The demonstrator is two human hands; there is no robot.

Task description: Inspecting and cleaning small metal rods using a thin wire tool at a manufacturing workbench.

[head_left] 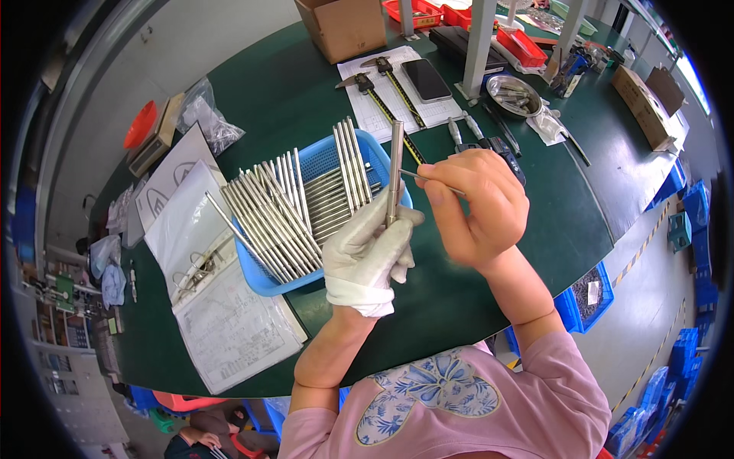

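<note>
My left hand (365, 252), in a white glove, grips a shiny metal rod (396, 161) that stands nearly upright. My bare right hand (483, 203) pinches a thin metal pin (428, 180) between thumb and forefinger. The pin points left, and its tip meets the side of the rod or lies very close to it; I cannot tell whether it enters a hole. Just left of my gloved hand sits a blue plastic basket (267, 288). Many long metal rods (267, 222) lie in it, stacked in crossing layers.
An open binder (237, 329) lies left of the basket. Beyond my hands are two digital calipers (376, 93) (399, 88), a phone (427, 80), a metal bowl (514, 96) of small parts and a micrometer (478, 131). A cardboard box (342, 29) stands at the back. Another person (200, 437) is at lower left.
</note>
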